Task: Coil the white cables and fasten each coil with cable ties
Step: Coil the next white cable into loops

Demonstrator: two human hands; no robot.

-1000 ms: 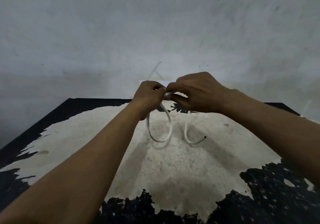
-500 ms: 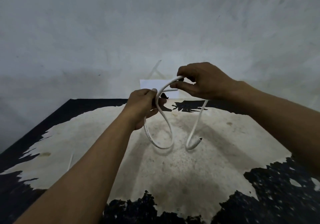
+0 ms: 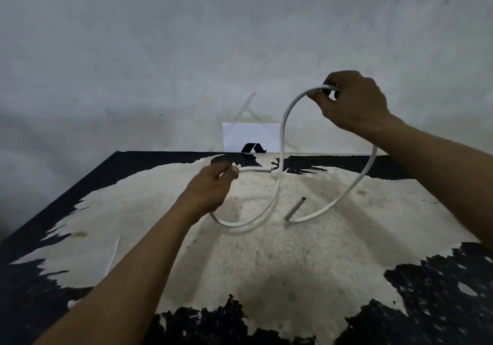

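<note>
A white cable (image 3: 282, 141) hangs above the table in loose loops. My left hand (image 3: 210, 187) grips it near one cut end, which sticks out to the right of the fist. My right hand (image 3: 352, 103) is raised high at the right and pinches the cable at the top of a tall arch. From there the cable drops on the right, curves low over the table and finishes in a free end pointing up near the middle. A thin white cable tie (image 3: 113, 255) lies on the table at the left, beside my left forearm.
The table (image 3: 266, 264) has a worn top, pale in the middle and black toward the edges. A white card with a black logo (image 3: 252, 139) leans against the grey wall at the table's far edge.
My hands have moved apart: the right rose up and to the right, drawing the cable into a big arch, while the left dropped lower and leftward. The loops have widened.
</note>
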